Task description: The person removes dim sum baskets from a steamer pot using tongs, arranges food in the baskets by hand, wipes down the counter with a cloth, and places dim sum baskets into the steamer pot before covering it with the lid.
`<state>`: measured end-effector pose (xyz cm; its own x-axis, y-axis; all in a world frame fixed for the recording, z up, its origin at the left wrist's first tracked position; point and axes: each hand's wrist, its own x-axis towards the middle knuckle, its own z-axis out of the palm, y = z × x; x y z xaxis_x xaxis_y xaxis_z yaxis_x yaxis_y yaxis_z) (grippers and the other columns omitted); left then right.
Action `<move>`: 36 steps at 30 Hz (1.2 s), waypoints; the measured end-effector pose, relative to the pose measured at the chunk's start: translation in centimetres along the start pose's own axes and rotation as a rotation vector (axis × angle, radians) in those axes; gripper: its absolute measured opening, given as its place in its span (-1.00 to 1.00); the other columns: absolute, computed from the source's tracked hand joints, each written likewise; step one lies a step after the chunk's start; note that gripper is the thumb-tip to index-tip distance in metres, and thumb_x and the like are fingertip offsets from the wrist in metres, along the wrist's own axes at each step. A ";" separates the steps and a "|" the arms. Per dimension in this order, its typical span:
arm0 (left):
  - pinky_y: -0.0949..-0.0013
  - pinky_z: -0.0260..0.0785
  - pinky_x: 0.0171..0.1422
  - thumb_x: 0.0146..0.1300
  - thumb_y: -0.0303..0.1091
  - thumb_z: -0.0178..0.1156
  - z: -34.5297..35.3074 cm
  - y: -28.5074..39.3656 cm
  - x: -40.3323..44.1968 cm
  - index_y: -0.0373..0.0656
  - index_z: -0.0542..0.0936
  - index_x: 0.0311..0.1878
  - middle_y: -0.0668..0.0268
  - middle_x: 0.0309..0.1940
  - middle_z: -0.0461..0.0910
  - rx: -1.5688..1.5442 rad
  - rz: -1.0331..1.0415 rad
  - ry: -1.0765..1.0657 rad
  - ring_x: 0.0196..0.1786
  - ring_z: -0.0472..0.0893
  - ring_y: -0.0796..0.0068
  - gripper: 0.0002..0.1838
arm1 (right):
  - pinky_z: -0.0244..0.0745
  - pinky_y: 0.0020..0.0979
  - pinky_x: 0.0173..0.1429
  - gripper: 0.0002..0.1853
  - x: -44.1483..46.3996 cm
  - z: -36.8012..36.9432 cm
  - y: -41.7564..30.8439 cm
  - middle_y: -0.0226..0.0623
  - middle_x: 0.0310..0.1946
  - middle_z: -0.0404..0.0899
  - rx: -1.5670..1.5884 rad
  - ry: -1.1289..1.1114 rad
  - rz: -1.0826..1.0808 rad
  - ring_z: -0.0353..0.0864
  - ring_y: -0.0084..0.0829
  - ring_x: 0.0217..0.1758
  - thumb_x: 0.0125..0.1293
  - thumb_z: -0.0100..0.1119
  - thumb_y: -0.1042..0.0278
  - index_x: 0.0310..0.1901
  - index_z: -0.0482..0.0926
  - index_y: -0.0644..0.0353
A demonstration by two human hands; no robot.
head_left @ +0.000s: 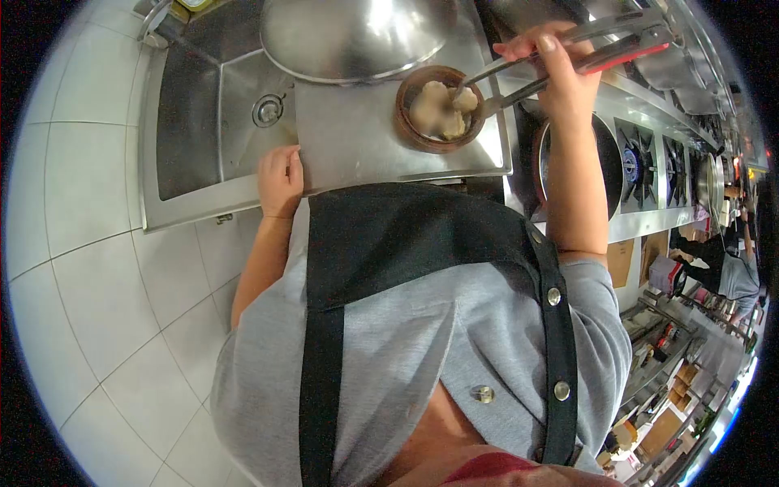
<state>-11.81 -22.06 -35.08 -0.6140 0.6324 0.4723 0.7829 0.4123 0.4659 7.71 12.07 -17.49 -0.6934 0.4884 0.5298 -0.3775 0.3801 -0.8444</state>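
My right hand (564, 73) is closed around a pair of metal tongs (633, 55) with a red strip along one arm. The tong tips reach the right side of a small round bamboo steamer basket (403, 122), one tip over the pale dumplings (434, 101) inside. Whether the tips pinch a dumpling I cannot tell, as that spot is hazy. My left hand (280, 180) rests at the front edge of the sink (188, 122), where it meets the steel counter (349, 150). Its fingers are curled in, with no object visible in them.
A big domed steel lid (357, 36) sits behind the basket. To the right are a dark pan (604, 174) and a stove with gas burners (637, 162), one with a blue flame. Another person (737, 272) stands at the far right, near loaded shelves (682, 341).
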 end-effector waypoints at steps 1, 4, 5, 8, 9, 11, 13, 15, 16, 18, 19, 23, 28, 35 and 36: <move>0.20 0.32 0.01 0.22 -0.42 0.10 0.0 -0.1 0.0 -0.15 0.59 -0.19 0.18 -0.23 0.58 -0.014 -0.010 -0.014 -0.14 0.52 0.14 -0.86 | 0.58 -0.09 -0.11 -0.77 0.1 0.2 -0.3 -0.14 -0.55 0.49 -0.002 -0.002 0.003 0.55 -0.27 -0.42 0.28 0.07 0.32 -0.41 0.43 0.34; 0.20 0.33 0.02 0.21 -0.42 0.12 0.0 0.1 0.0 -0.15 0.59 -0.20 0.19 -0.23 0.58 -0.020 -0.032 -0.021 -0.13 0.53 0.15 -0.87 | 0.58 -0.08 -0.12 -0.77 0.6 0.7 -0.7 -0.14 -0.53 0.52 0.056 -0.097 -0.023 0.56 -0.27 -0.41 0.26 0.10 0.31 -0.40 0.45 0.34; 0.20 0.34 0.01 0.21 -0.43 0.12 0.0 0.3 0.0 -0.15 0.59 -0.21 0.19 -0.23 0.58 -0.007 -0.044 -0.013 -0.12 0.53 0.15 -0.88 | 0.58 -0.08 -0.12 -0.77 0.9 0.7 -0.6 -0.14 -0.53 0.53 0.080 -0.168 -0.052 0.57 -0.27 -0.41 0.26 0.11 0.30 -0.40 0.45 0.33; 0.20 0.35 0.00 0.20 -0.43 0.14 -0.2 0.2 0.2 -0.14 0.59 -0.22 0.19 -0.23 0.58 0.010 -0.003 -0.028 -0.12 0.53 0.15 -0.89 | 0.58 -0.09 -0.14 -0.78 1.1 0.6 -0.9 -0.13 -0.52 0.52 0.089 -0.251 -0.090 0.57 -0.28 -0.40 0.25 0.11 0.31 -0.39 0.46 0.32; 0.20 0.35 0.00 0.20 -0.43 0.14 -0.1 0.1 0.1 -0.14 0.59 -0.22 0.19 -0.23 0.58 0.008 -0.009 -0.025 -0.12 0.53 0.15 -0.89 | 0.58 -0.08 -0.14 -0.79 1.2 0.5 -1.2 -0.12 -0.52 0.51 0.091 -0.239 -0.080 0.56 -0.27 -0.40 0.24 0.10 0.32 -0.39 0.45 0.33; 0.21 0.36 -0.01 0.18 -0.43 0.14 -0.1 -0.1 -0.1 -0.14 0.60 -0.23 0.20 -0.24 0.58 0.005 -0.031 -0.033 -0.12 0.52 0.16 -0.89 | 0.57 -0.04 -0.12 -0.80 1.2 -0.3 -1.0 -0.10 -0.49 0.48 0.146 -0.229 -0.076 0.54 -0.23 -0.39 0.24 0.07 0.34 -0.37 0.43 0.34; 0.21 0.36 0.00 0.17 -0.44 0.14 0.1 -0.4 -0.3 -0.14 0.60 -0.23 0.20 -0.25 0.58 0.003 -0.045 -0.030 -0.12 0.52 0.15 -0.89 | 0.55 -0.02 -0.10 -0.79 1.0 -1.1 -1.0 -0.10 -0.49 0.47 0.102 -0.187 -0.042 0.53 -0.23 -0.39 0.25 0.06 0.32 -0.36 0.43 0.34; 0.20 0.36 0.00 0.17 -0.44 0.15 0.2 -0.3 -0.3 -0.14 0.60 -0.23 0.20 -0.26 0.57 0.000 -0.068 -0.019 -0.13 0.52 0.15 -0.88 | 0.51 -0.01 -0.08 -0.75 0.6 -1.8 -0.9 -0.09 -0.47 0.46 0.091 -0.110 0.041 0.49 -0.23 -0.36 0.28 0.01 0.27 -0.35 0.42 0.33; 0.20 0.36 0.00 0.16 -0.45 0.15 0.1 -0.1 -0.2 -0.14 0.60 -0.23 0.20 -0.26 0.57 -0.011 -0.075 -0.022 -0.13 0.52 0.15 -0.88 | 0.49 -0.01 -0.09 -0.75 0.3 -2.0 -1.1 -0.13 -0.47 0.44 0.111 -0.073 0.039 0.47 -0.22 -0.35 0.29 0.00 0.24 -0.34 0.42 0.31; 0.20 0.36 0.01 0.15 -0.45 0.15 -0.1 0.0 -0.2 -0.14 0.60 -0.23 0.20 -0.27 0.57 -0.024 -0.093 -0.020 -0.13 0.52 0.14 -0.88 | 0.54 -0.11 -0.15 -0.77 0.1 -2.5 -1.2 -0.09 -0.53 0.53 0.227 -0.013 -0.001 0.57 -0.23 -0.42 0.26 0.04 0.33 -0.42 0.49 0.34; 0.20 0.37 0.01 0.15 -0.45 0.16 -0.1 0.1 -0.2 -0.14 0.60 -0.24 0.20 -0.27 0.57 -0.017 -0.085 0.001 -0.14 0.52 0.14 -0.88 | 0.53 -0.08 -0.16 -0.78 -0.5 -2.6 -1.3 -0.13 -0.54 0.49 0.255 0.110 0.051 0.54 -0.25 -0.44 0.26 0.04 0.31 -0.41 0.46 0.32; 0.20 0.38 -0.01 0.14 -0.47 0.17 -0.1 0.2 0.1 -0.14 0.60 -0.24 0.20 -0.26 0.57 -0.014 -0.067 0.009 -0.14 0.53 0.15 -0.88 | 0.52 -0.01 -0.15 -0.68 -0.3 -4.8 -0.2 -0.13 -0.51 0.45 0.156 0.074 0.055 0.51 -0.20 -0.40 0.28 0.07 0.18 -0.41 0.42 0.33; 0.21 0.39 -0.02 0.12 -0.49 0.18 0.2 -0.2 0.0 -0.15 0.60 -0.23 0.21 -0.25 0.57 -0.003 -0.060 0.018 -0.14 0.53 0.15 -0.87 | 0.43 0.03 -0.04 -0.62 -0.4 -4.4 -0.6 -0.24 -0.48 0.40 0.103 0.084 0.095 0.46 -0.21 -0.33 0.23 0.09 -0.02 -0.31 0.46 0.20; 0.25 0.40 -0.04 0.12 -0.48 0.20 0.0 -0.2 0.1 -0.15 0.61 -0.24 0.24 -0.24 0.57 -0.019 -0.059 0.026 -0.16 0.53 0.20 -0.88 | 0.43 0.07 -0.02 -0.58 0.3 -2.8 -0.4 -0.19 -0.46 0.46 0.100 -0.083 0.074 0.50 -0.16 -0.32 0.26 0.09 -0.07 -0.30 0.47 0.23; 0.25 0.40 -0.04 0.12 -0.48 0.20 0.0 -0.3 0.1 -0.15 0.61 -0.24 0.24 -0.24 0.57 -0.019 -0.058 0.027 -0.16 0.53 0.20 -0.88 | 0.47 0.03 -0.07 -0.54 0.4 -2.3 -0.3 -0.17 -0.47 0.46 0.088 -0.071 0.077 0.51 -0.19 -0.35 0.26 0.08 -0.08 -0.34 0.46 0.27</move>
<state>-12.06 -22.10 -35.17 -0.6613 0.5894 0.4640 0.7438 0.4350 0.5075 8.93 13.96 -16.83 -0.7629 0.4554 0.4589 -0.3718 0.2717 -0.8877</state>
